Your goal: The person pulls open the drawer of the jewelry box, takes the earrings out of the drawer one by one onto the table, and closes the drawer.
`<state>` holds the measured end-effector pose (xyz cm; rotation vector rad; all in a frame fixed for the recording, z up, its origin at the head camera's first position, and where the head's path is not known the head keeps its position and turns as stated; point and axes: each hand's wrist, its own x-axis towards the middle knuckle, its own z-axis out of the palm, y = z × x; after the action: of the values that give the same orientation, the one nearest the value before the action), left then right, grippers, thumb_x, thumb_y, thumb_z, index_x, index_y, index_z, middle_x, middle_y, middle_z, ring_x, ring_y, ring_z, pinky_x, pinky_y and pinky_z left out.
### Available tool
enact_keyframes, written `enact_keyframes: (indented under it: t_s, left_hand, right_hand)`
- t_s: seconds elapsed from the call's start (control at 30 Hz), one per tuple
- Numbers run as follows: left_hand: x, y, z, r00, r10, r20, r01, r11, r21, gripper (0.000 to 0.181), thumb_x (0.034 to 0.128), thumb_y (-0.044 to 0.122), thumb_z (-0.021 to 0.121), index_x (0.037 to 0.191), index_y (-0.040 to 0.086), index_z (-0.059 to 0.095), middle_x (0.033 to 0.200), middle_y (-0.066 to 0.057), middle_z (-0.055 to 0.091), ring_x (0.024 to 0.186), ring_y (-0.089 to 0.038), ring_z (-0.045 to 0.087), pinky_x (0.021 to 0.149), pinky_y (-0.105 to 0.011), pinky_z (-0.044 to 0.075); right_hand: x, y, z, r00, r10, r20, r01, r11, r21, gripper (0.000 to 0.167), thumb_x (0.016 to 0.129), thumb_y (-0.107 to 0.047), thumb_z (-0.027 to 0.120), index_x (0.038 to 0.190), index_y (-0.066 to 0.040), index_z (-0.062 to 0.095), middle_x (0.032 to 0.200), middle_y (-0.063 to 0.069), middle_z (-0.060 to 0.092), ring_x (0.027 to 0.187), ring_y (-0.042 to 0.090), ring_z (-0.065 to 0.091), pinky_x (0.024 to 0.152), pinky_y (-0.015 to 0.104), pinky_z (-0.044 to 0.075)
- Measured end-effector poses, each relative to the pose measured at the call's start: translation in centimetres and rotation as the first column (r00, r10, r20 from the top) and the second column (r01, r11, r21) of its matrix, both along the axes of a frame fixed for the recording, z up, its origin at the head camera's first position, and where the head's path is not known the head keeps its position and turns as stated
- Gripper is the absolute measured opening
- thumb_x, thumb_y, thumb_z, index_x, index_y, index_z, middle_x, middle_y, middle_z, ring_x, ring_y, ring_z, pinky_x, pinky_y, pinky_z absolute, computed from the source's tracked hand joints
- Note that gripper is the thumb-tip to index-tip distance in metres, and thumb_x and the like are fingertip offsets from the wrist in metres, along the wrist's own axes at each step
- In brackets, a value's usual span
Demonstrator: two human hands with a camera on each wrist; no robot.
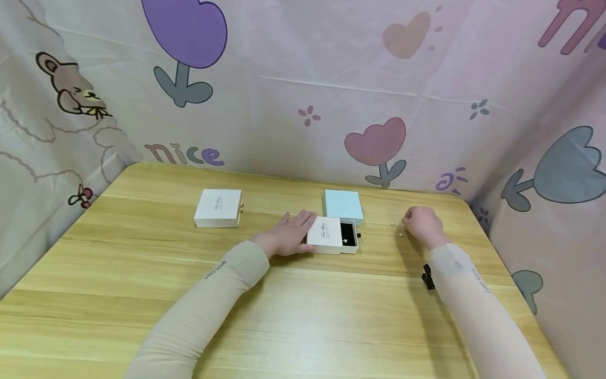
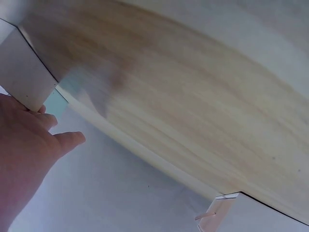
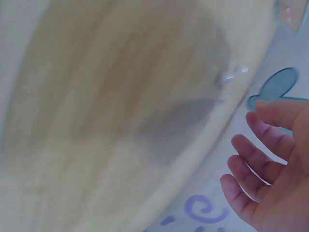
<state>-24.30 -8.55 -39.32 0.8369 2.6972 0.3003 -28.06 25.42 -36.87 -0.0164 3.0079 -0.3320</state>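
Note:
My left hand holds the left end of a white drawer box, thumb at the near side and fingers toward the far side. The drawer sticks out to the right, showing a black lining with a small star-shaped piece on it. My right hand hovers over the table's right part. In the right wrist view its fingers are loosely curled, with nothing visible between them. Left of that hand lie two tiny shiny pieces, too small to make out.
A light blue box stands just behind the white drawer box. Another white box with a gold-coloured ribbon sits at the back left. A small black item lies beside the right forearm. A patterned cloth hangs behind the wooden table.

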Motion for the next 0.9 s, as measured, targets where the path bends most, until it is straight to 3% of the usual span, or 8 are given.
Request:
enact_keyframes:
  t_s: [0.33, 0.47, 0.6, 0.73, 0.77, 0.9]
  left_hand:
    - [-0.1, 0.0, -0.1, 1.000, -0.005, -0.004, 0.005, 1.000, 0.008, 0.088, 0.0916, 0.055, 0.046, 0.151, 0.006, 0.003, 0.159, -0.009, 0.006, 0.147, -0.024, 0.002, 0.117, -0.053, 0.005]
    - [-0.1, -0.1, -0.2, 1.000, -0.006, -0.008, 0.006, 1.000, 0.008, 0.088, 0.0915, 0.055, 0.046, 0.151, 0.006, 0.003, 0.159, -0.009, 0.006, 0.147, -0.024, 0.002, 0.117, -0.053, 0.006]
    - [-0.1, -0.1, -0.2, 1.000, -0.007, -0.009, 0.008, 1.000, 0.008, 0.088, 0.0914, 0.055, 0.046, 0.151, 0.006, 0.003, 0.159, -0.009, 0.006, 0.147, -0.024, 0.002, 0.117, -0.053, 0.005]
    - [0.0, -0.1, -0.1, 1.000, -0.007, -0.005, 0.007, 1.000, 0.009, 0.089, 0.0913, 0.056, 0.045, 0.151, 0.007, 0.002, 0.159, -0.009, 0.006, 0.147, -0.024, 0.002, 0.117, -0.053, 0.005]
    - [0.0, -0.1, -0.1, 1.000, -0.006, -0.006, 0.006, 1.000, 0.010, 0.089, 0.0914, 0.056, 0.046, 0.151, 0.007, 0.002, 0.159, -0.009, 0.006, 0.147, -0.024, 0.002, 0.117, -0.053, 0.005]
    - [-0.1, -0.1, -0.2, 1.000, -0.002, -0.003, 0.002, 1.000, 0.008, 0.088, 0.0915, 0.055, 0.045, 0.151, 0.007, 0.002, 0.159, -0.009, 0.005, 0.147, -0.024, 0.002, 0.117, -0.053, 0.005]
  right_hand:
    - [1.2, -5.5, 1.8, 0.983, 0.174, -0.064, -0.175, 0.984, -0.019, 0.021, 0.091, -0.014, 0.053, 0.098, 0.000, 0.067, 0.096, 0.016, 0.068, 0.082, 0.027, 0.062, 0.075, 0.043, 0.051]
    - [2.0, -7.8, 1.9, 0.958, 0.275, -0.080, -0.278, 0.960, -0.029, 0.017, 0.089, -0.012, 0.057, 0.094, -0.001, 0.069, 0.090, 0.012, 0.070, 0.080, 0.023, 0.061, 0.077, 0.041, 0.052]
    - [2.7, -9.5, 1.3, 0.918, 0.389, -0.073, -0.391, 0.920, -0.024, 0.014, 0.088, -0.010, 0.060, 0.090, -0.002, 0.071, 0.087, 0.009, 0.069, 0.082, 0.021, 0.059, 0.080, 0.039, 0.051]
    - [3.3, -10.5, 0.6, 0.883, 0.464, -0.069, -0.466, 0.885, -0.017, 0.010, 0.085, -0.009, 0.063, 0.085, -0.004, 0.072, 0.082, 0.006, 0.066, 0.079, 0.019, 0.055, 0.076, 0.036, 0.050]
    - [3.1, -10.4, 0.0, 0.865, 0.492, -0.097, -0.495, 0.869, -0.008, 0.010, 0.085, -0.011, 0.064, 0.083, -0.006, 0.072, 0.080, 0.004, 0.065, 0.077, 0.018, 0.054, 0.073, 0.034, 0.049]
    - [3.5, -10.9, -0.3, 0.860, 0.500, -0.099, -0.501, 0.865, 0.014, 0.008, 0.084, -0.012, 0.066, 0.080, -0.010, 0.073, 0.080, 0.001, 0.064, 0.080, 0.019, 0.051, 0.076, 0.035, 0.048]
